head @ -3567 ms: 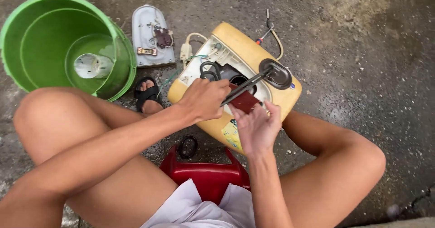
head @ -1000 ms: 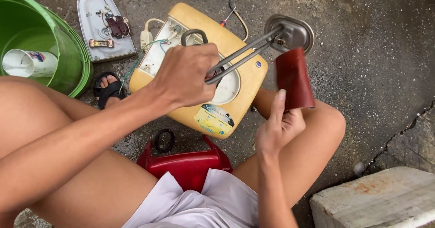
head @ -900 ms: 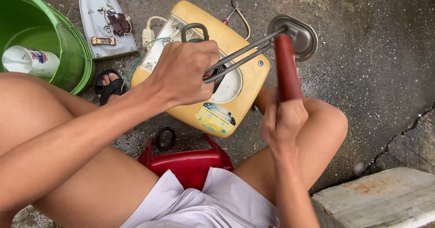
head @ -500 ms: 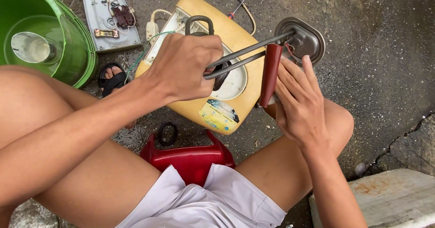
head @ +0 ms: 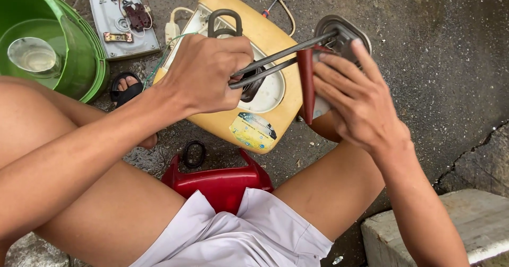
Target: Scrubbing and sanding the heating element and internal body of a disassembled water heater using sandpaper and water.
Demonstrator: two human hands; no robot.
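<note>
Sandpaper (head: 306, 84) now against rods (head: 286, 60)

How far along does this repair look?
Done: the yellow casing lies open and a grey cover plate sits apart by the green basin. In hand: the left hand grips the metal heating rod while the right hand presses a reddish-brown sheet against it. Left: nothing is refitted yet.

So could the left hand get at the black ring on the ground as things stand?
Probably not right away. The left hand is closed around the metal rods, so it is occupied. The black ring lies uncovered on the ground just below it, in front of the red stool.
</note>
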